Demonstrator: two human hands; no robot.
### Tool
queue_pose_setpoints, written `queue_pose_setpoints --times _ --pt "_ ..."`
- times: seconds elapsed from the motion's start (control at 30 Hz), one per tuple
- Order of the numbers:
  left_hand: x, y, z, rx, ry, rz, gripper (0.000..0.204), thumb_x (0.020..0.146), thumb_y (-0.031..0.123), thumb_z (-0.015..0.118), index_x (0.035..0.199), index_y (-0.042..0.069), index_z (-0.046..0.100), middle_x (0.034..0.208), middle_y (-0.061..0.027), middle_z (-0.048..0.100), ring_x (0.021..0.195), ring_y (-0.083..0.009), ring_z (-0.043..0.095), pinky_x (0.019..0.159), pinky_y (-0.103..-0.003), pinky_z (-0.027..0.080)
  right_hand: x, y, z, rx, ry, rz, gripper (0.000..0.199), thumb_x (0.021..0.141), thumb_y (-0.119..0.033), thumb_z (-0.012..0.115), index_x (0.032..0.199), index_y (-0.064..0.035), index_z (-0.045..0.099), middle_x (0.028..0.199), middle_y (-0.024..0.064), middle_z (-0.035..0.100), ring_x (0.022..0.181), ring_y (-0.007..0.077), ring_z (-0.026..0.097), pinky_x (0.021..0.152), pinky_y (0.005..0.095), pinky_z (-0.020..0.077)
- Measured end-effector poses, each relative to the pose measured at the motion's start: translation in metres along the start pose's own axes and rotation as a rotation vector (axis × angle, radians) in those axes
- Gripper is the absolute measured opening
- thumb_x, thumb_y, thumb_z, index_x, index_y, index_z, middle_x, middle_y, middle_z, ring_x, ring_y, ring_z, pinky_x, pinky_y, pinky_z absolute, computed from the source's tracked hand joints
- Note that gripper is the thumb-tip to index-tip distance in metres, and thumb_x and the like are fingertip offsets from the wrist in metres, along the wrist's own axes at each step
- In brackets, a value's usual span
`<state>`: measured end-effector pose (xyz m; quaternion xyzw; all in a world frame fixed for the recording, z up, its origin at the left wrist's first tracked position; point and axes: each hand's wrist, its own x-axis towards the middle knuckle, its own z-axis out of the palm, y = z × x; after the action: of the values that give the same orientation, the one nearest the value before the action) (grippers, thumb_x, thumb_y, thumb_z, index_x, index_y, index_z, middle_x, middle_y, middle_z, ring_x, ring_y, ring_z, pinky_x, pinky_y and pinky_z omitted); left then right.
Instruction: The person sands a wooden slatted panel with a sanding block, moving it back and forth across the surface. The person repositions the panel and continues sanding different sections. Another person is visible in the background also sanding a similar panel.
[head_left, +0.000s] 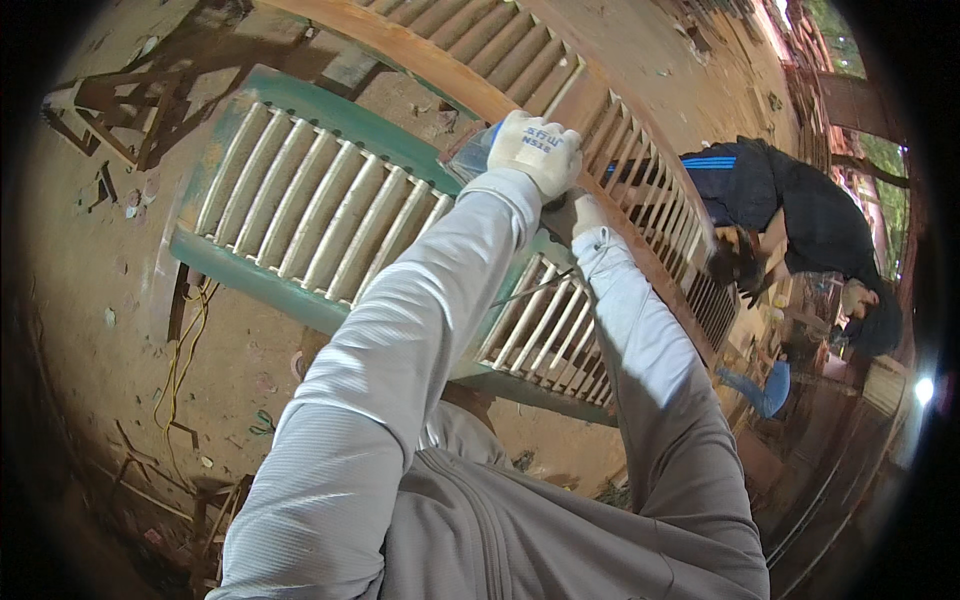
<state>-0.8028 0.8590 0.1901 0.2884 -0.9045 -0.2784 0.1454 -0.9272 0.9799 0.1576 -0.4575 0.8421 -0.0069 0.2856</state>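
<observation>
- Head view: the gloved left hand (535,148) is clenched on a blue-grey tool (470,155) against the green slatted frame (300,215), which lies flat on the dirt floor (90,290).
- Right hand (578,212): mostly hidden, grip unclear.
- The frame looks stiff and heavy; best held by its rails.

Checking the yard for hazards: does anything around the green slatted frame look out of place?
Yes. A yellow cord lies in loose loops on the dirt left of the green slatted frame, and wood scraps are scattered nearby: possible trip hazards.
</observation>
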Motion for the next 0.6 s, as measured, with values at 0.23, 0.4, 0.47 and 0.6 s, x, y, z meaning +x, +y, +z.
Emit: queue_pose_setpoints --times 0.23,0.4,0.47,0.6 --pt "-0.006 -0.106 -0.085 0.082 0.083 -0.122 0.033 0.1 0.039 0.053 0.109 0.018 0.076 0.112 -0.0071 0.077 0.109 -0.0267 0.071 0.098 -0.044 0.047 0.07 -0.122 0.011 -0.116 -0.046 -0.076 0.066 0.083 -0.05 0.077 0.139 -0.02 0.06 0.132 0.0145 0.069 0.124 0.0365 0.064 0.104 0.0477 0.0515" --pt "-0.011 -0.204 -0.144 0.155 0.23 -0.196 0.035 0.099 0.042 0.053 0.111 0.019 0.076 0.11 -0.0084 0.077 0.107 -0.0293 0.071 0.097 -0.046 0.05 0.102 -0.265 0.003 -0.204 -0.067 -0.092 0.061 0.086 -0.048 0.072 0.14 -0.0217 0.061 0.137 0.0155 0.067 0.129 0.0343 0.062 0.107 0.0457 0.0508" --pt "-0.014 -0.239 -0.164 0.193 0.269 -0.237 0.037 0.098 0.043 0.054 0.113 0.019 0.077 0.111 -0.009 0.077 0.108 -0.0311 0.071 0.097 -0.046 0.051 0.124 -0.299 0.012 -0.258 -0.039 -0.172 0.053 0.093 -0.042 0.064 0.14 -0.0187 0.063 0.14 0.0161 0.066 0.131 0.033 0.062 0.108 0.0451 0.0508" --pt "-0.024 -0.312 -0.201 0.284 0.404 -0.296 0.036 0.097 0.042 0.054 0.112 0.018 0.076 0.108 -0.0098 0.077 0.101 -0.034 0.072 0.093 -0.047 0.053 0.164 -0.368 0.033 -0.304 0.047 -0.272 0.04 0.104 -0.028 0.046 0.13 -0.0105 0.072 0.137 0.0168 0.067 0.127 0.0323 0.065 0.105 0.0453 0.0517"
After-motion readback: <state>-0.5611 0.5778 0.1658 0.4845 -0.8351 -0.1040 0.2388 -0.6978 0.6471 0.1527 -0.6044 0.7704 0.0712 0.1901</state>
